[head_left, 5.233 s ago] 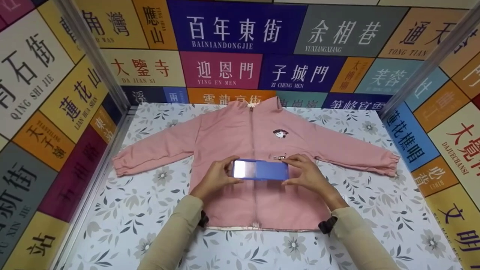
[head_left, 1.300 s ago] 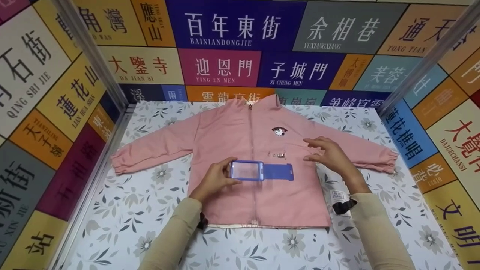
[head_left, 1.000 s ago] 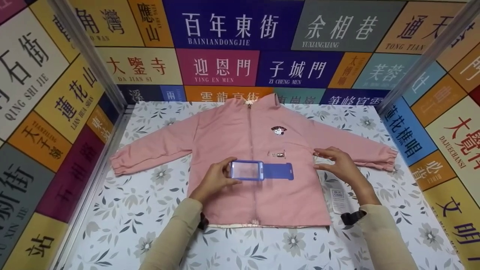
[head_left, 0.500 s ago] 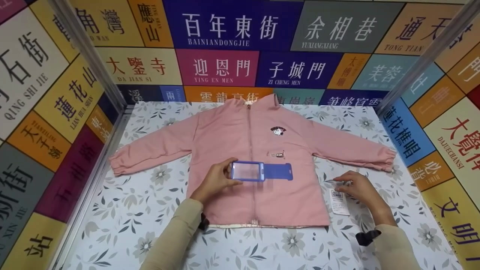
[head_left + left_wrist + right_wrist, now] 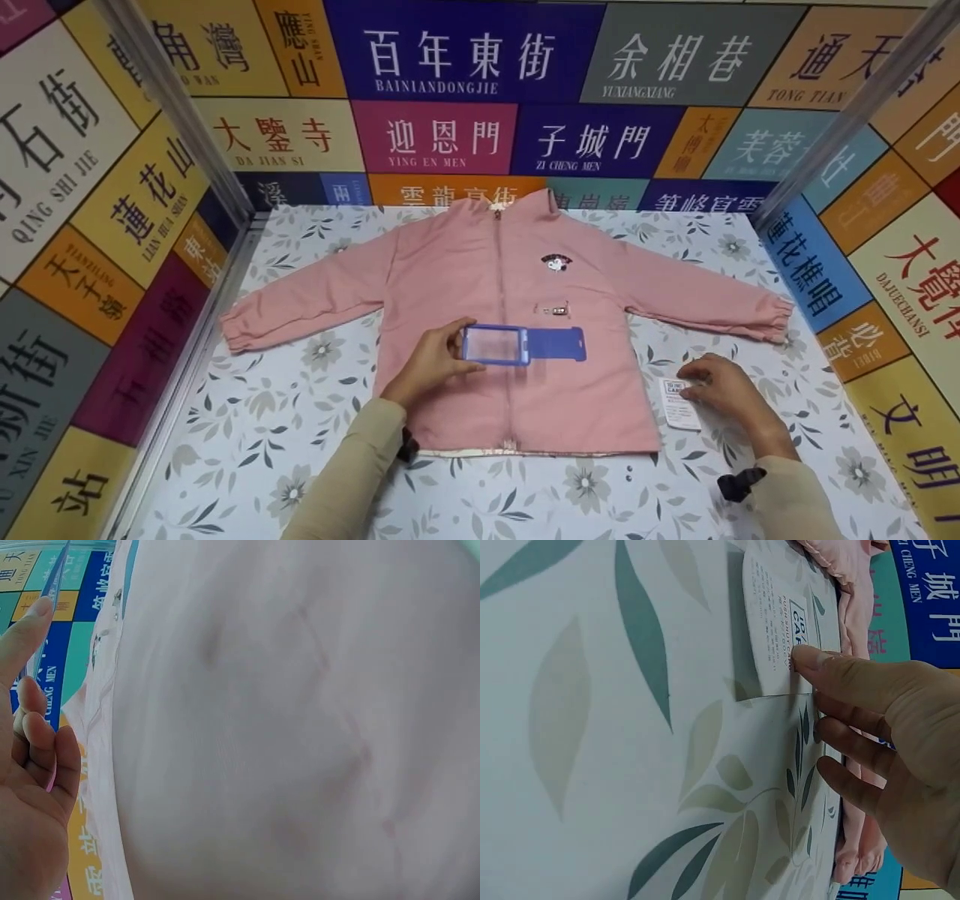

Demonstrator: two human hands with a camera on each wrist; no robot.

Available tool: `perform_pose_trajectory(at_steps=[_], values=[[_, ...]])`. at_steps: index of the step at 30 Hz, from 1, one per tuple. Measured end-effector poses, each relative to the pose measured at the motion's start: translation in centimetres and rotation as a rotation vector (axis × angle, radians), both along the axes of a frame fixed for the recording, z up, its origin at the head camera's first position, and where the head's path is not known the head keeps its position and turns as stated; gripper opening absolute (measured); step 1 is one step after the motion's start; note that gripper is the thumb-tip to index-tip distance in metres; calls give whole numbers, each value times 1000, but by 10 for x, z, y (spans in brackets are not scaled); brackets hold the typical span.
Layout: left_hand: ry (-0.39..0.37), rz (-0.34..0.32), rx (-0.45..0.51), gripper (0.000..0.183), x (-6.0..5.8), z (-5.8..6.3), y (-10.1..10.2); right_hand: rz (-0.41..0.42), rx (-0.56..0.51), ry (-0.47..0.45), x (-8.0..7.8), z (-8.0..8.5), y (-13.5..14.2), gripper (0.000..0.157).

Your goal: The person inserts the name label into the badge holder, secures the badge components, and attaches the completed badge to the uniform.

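My left hand (image 5: 427, 364) pinches the left end of a blue card holder (image 5: 555, 344) above the jacket. The holder has a clear window in a blue frame, and its blue flap extends to the right. In the left wrist view my thumb (image 5: 34, 619) lies on the holder's thin edge (image 5: 54, 581). My right hand (image 5: 727, 386) is at the upper right corner of a white printed card (image 5: 679, 412) on the table. In the right wrist view the thumb presses on the card (image 5: 776, 630), which is tilted over its shadow; the index finger is mostly hidden.
A pink zip jacket (image 5: 450, 277) lies flat with its sleeves spread, a small cartoon print on its chest. Beneath it is a white table covering (image 5: 247, 450) with leaves and flowers. Panels (image 5: 435, 139) printed with Chinese street names rise behind and at both sides.
Both hands held the holder earlier. My right hand has let go, moved right and down, and come to the card. The holder's flap has swung out, and my left hand has stayed in place.
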State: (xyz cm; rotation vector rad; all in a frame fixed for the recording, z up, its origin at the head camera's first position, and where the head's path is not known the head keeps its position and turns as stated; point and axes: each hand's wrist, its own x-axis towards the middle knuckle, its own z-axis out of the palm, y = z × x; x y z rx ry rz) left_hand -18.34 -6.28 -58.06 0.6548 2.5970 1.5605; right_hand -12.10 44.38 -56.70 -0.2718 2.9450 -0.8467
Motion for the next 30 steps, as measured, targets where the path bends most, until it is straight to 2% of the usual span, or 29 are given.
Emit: perform_pose_trajectory(at_steps=[9, 18, 25, 30], values=[[-4, 8, -9, 82, 1, -1, 0, -11, -6, -54, -4, -2, 2, 16], [-43, 3, -3, 80, 3, 0, 0, -70, -210, -225, -6, -8, 8, 24], [-34, 17, -8, 81, 2, -1, 0, -66, -243, -249, -10, -9, 15, 23], [-29, 12, -4, 81, 2, -1, 0, -100, -237, -264, -13, -10, 19, 30]])
